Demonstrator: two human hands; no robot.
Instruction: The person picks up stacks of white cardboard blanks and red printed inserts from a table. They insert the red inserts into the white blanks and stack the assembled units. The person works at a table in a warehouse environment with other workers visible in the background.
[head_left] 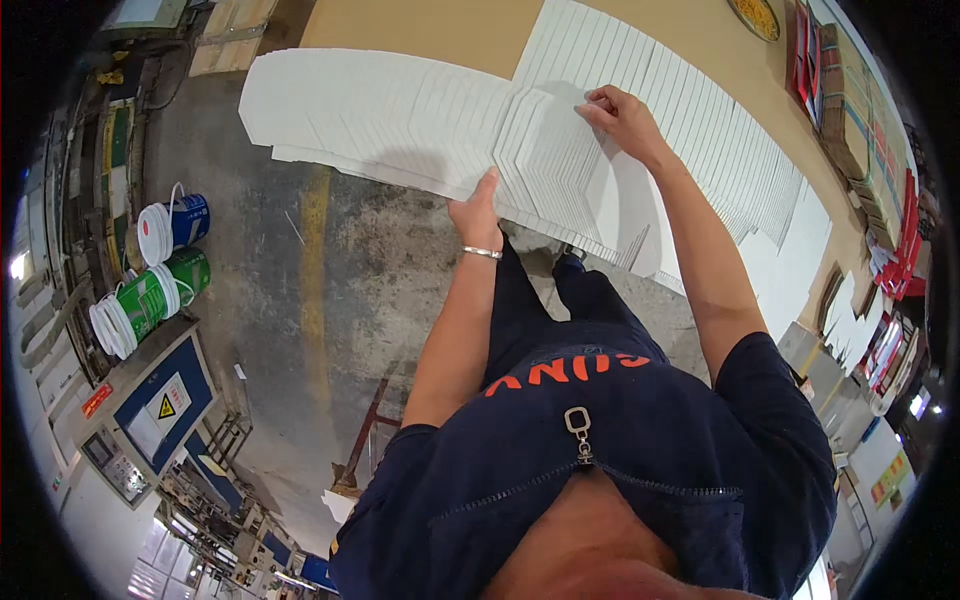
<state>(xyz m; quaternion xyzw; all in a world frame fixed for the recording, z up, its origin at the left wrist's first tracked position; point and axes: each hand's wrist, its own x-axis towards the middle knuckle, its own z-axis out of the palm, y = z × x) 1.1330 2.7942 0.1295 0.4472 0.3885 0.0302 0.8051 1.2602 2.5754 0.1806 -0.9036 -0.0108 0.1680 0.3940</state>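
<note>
A long fanned-out row of white die-cut card sheets [400,115] lies overlapped along the near edge of a brown table. My left hand [477,215], with a metal bracelet at the wrist, grips the near edge of this row; its thumb lies on top and the other fingers are hidden beneath. Over the sheets to the right hovers my right hand [625,122], thumb and fingertips pinched together. Whether a sheet's edge is between them is too small to tell. Behind and right of it spreads a second fanned row of white sheets [690,120].
The brown tabletop [410,30] shows beyond the sheets. A bowl of yellow bits [757,18] and bundled card stacks [860,120] sit at the far right. On the floor at left stand a blue-and-white bucket [175,228], a green-and-white bucket [150,300] and a machine cabinet [165,400].
</note>
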